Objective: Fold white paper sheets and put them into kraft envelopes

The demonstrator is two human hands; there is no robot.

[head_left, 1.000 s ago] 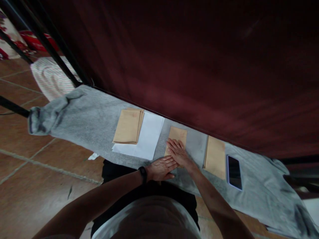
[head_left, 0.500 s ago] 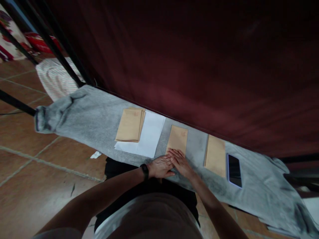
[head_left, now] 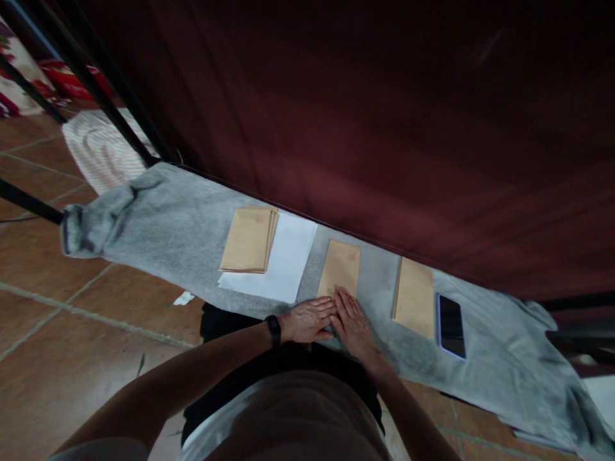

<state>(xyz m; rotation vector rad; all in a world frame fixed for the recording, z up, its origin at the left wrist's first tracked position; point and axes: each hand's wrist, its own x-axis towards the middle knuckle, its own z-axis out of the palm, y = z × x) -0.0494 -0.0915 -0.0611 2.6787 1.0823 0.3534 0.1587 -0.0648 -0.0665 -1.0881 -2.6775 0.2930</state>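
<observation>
A brown envelope (head_left: pixel 342 266) lies on the grey cloth in front of me. Its lower end is under my left hand (head_left: pixel 307 319) and my right hand (head_left: pixel 353 325), both flat with fingers stretched out and their fingertips meeting. To the left, a stack of brown envelopes (head_left: pixel 247 240) rests partly on white paper sheets (head_left: pixel 289 259). On the right there is another brown envelope pile (head_left: pixel 414 298), beside a dark-screened phone (head_left: pixel 451 326) with a light purple edge.
The grey cloth (head_left: pixel 168 230) covers a long narrow surface. A dark red curtain (head_left: pixel 360 128) hangs behind it. Black metal bars (head_left: pixel 29 202) and striped fabric (head_left: pixel 108 144) are at the left, above the tiled floor (head_left: pixel 48 358).
My right hand has shifted slightly right and turned more upright, off the back of my left fingers. The view has moved a little.
</observation>
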